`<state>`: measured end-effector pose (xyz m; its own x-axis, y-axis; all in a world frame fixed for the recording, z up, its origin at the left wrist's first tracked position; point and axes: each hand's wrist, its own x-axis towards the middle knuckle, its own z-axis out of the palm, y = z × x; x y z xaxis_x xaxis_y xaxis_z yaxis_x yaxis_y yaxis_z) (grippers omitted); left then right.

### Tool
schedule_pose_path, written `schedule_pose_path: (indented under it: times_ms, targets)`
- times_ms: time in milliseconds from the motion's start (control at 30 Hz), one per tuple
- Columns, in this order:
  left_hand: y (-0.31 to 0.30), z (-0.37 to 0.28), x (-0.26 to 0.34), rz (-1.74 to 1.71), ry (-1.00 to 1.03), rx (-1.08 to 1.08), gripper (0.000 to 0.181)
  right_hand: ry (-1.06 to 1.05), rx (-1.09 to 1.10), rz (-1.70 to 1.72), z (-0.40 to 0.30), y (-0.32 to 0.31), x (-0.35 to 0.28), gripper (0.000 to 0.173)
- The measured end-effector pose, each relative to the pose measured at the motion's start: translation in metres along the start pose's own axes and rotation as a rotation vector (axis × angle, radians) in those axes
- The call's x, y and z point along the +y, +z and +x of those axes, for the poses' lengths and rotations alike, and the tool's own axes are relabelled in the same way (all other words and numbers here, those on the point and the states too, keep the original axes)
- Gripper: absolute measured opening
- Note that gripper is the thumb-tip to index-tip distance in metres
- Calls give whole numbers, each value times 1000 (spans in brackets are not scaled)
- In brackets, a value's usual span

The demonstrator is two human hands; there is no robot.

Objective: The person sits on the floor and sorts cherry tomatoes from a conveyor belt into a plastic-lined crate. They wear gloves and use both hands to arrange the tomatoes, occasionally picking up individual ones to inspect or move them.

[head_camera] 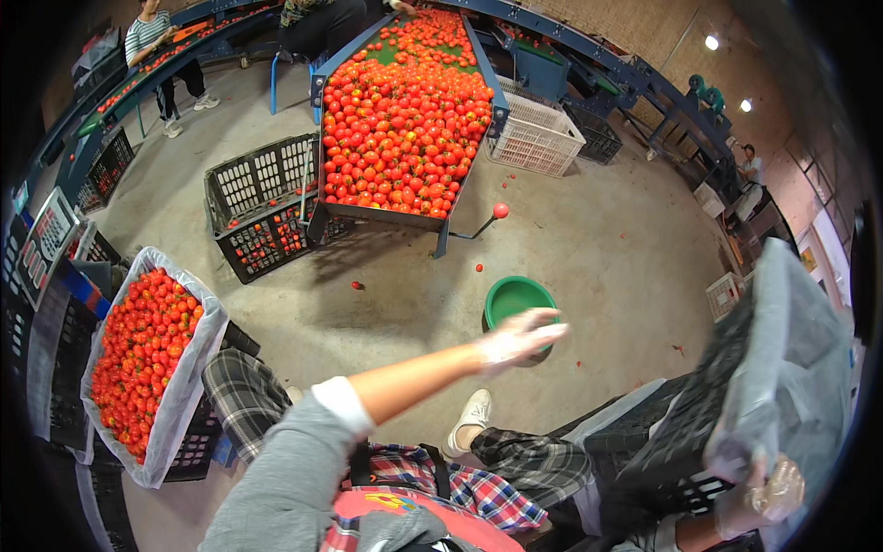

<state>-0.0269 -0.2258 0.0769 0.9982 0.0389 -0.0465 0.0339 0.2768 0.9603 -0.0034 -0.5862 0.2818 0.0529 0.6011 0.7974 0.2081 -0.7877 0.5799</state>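
Observation:
My left hand (521,339), in a thin clear glove, reaches out over a green plastic basin (517,298) on the floor, its fingers apart and nothing in them. At the lower right my right hand (762,491), gloved too, grips the rim of a tilted black plastic crate with a translucent plastic liner (769,359). Another lined crate full of cherry tomatoes (145,352) stands at my left. In front, the sorting machine's chute (386,212) is heaped with cherry tomatoes (407,138).
A black crate with some tomatoes (265,234) stands left of the chute, white crates (534,131) to its right. A lever with a red knob (500,210) juts out below. Loose tomatoes (357,285) lie on the floor. A weighing scale (48,241) is far left. People (148,41) work at the conveyors behind.

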Motion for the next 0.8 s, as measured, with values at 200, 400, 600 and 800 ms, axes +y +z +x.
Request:
schedule_pose_path:
  times_ms: [200,400,600,800]
  targets:
    - [86,47,-9,-664,-203,-363,102,-304,-30,577,53,-10,-58,72]
    - [22,-37,-80,-884,-183,-270,108,-506,-76,1147,68,54,-137,71]
    - [-8,-127,-107,-1152,-315,-124,104,-479,-130,1426,77,56,-215,64]
    - [-34,-200,-104,-1210,-230,199,103,-507,-73,1705,79,59,-296,57]
